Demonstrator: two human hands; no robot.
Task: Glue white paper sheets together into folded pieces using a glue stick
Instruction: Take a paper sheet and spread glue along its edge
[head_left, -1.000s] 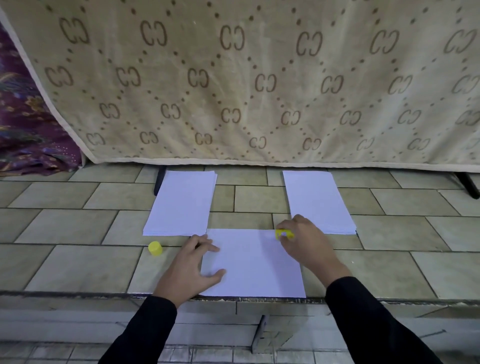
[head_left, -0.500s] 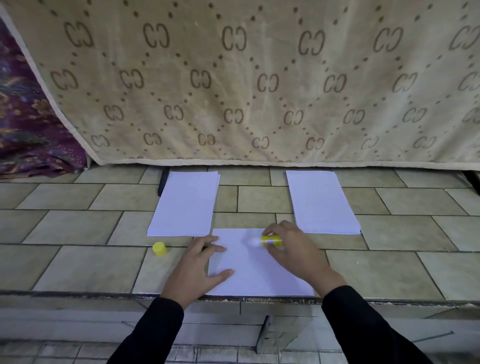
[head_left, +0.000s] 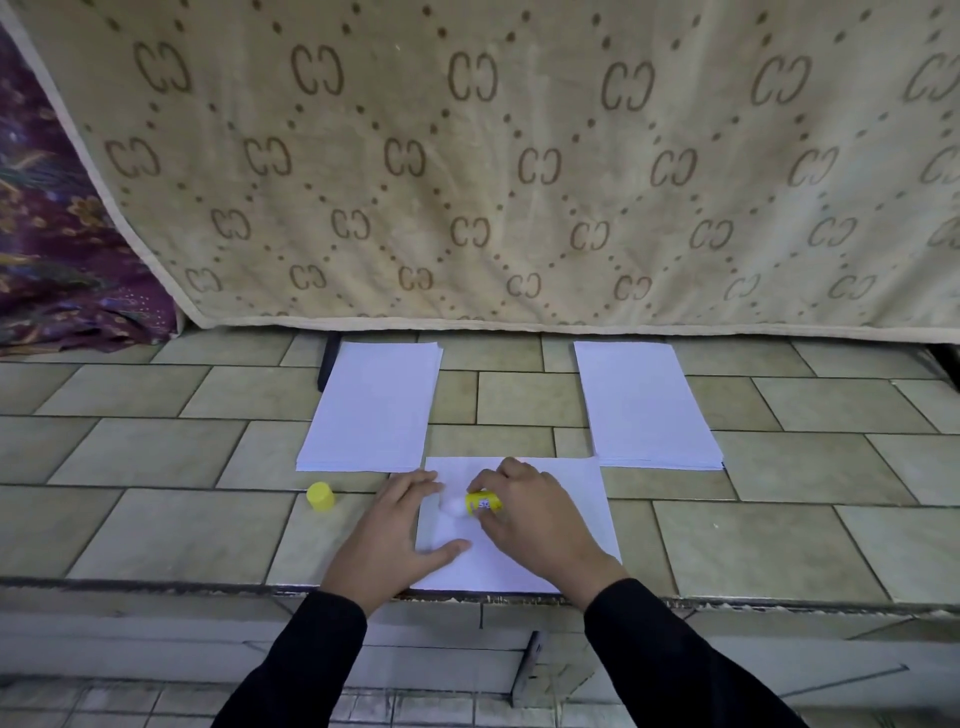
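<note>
The gluing step is in hand. The right hand (head_left: 535, 525) is curled round the yellow glue stick (head_left: 484, 503), which lies almost flat and points left, its white glue tip down on the single white paper sheet (head_left: 576, 499) close to that sheet's far left corner. The left hand (head_left: 395, 525) grasps nothing: its fingers are spread flat and its thumb rests on the sheet's left edge, pinning it to the tiled stone bench (head_left: 156, 530). The sheet lies at the near edge of the bench, straight in front of the person. The yellow plastic cap (head_left: 320, 496) stands on the tiles just left of the left hand. Beyond are the left stack of white paper (head_left: 371, 410) and the right stack of white paper (head_left: 647, 405), well apart, under a hanging beige patterned blanket (head_left: 519, 156). Judging by the tip's place, the glue line along the far edge looks about run out; next would come a fold or a second sheet, laid square while the glue is wet, the left hand holding the paper against sliding.
</note>
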